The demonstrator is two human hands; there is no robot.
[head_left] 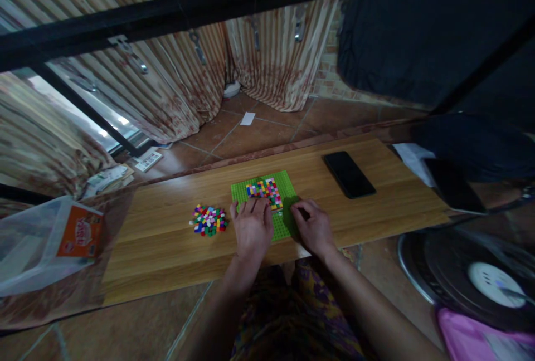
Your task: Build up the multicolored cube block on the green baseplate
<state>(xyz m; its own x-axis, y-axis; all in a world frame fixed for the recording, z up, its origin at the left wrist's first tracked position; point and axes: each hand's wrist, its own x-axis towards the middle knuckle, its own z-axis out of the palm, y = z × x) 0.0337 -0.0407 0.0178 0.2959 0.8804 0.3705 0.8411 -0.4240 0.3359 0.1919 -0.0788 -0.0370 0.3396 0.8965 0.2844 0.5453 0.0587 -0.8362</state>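
Observation:
A green studded baseplate (288, 183) lies on the wooden board, bearing a patch of small multicoloured bricks (273, 188). Over the near left part of that patch is my left hand (253, 227), palm down with its fingers bent; whatever its fingertips hold, if anything, is hidden. My right hand (315, 227) is at the plate's right edge, thumb and forefinger pinched together; I cannot make out what is between them. Left of the plate, close to my left hand, lies a loose pile of small coloured bricks (209, 220).
On the wooden board (167, 255), a black phone (349, 174) lies right of the plate. A clear plastic box (42, 244) with an orange label stands at the left. Another dark flat device (453, 185) is beyond the right end. A dark metal bar (167, 15) crosses above.

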